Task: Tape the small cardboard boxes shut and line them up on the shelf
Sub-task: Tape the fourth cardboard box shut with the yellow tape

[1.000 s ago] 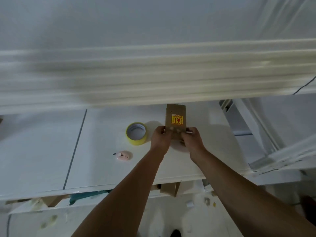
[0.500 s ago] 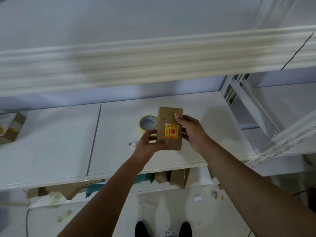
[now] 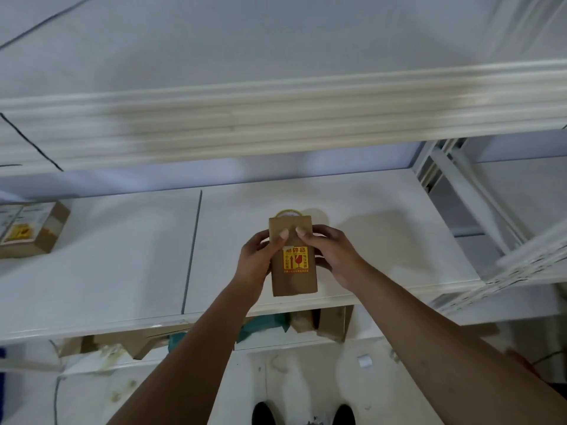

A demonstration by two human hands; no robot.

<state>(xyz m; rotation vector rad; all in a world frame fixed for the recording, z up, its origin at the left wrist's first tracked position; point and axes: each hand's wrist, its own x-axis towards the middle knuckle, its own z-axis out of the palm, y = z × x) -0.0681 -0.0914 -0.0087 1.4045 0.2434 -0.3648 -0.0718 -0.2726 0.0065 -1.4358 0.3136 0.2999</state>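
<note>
While held above the white shelf, one small cardboard box (yellow-and-red sticker facing up) sits gripped by left hand and right hand, thumbs on top; tape roll behind, second box far left.

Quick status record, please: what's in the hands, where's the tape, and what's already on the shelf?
held item: small cardboard box, yellow fragile sticker facing camera
left hand: grips box's left side, thumb on face
right hand: grips box's right side, thumb on face
tape roll: yellow, on shelf, mostly hidden behind held box
already shelved: one labelled box, far left
</note>
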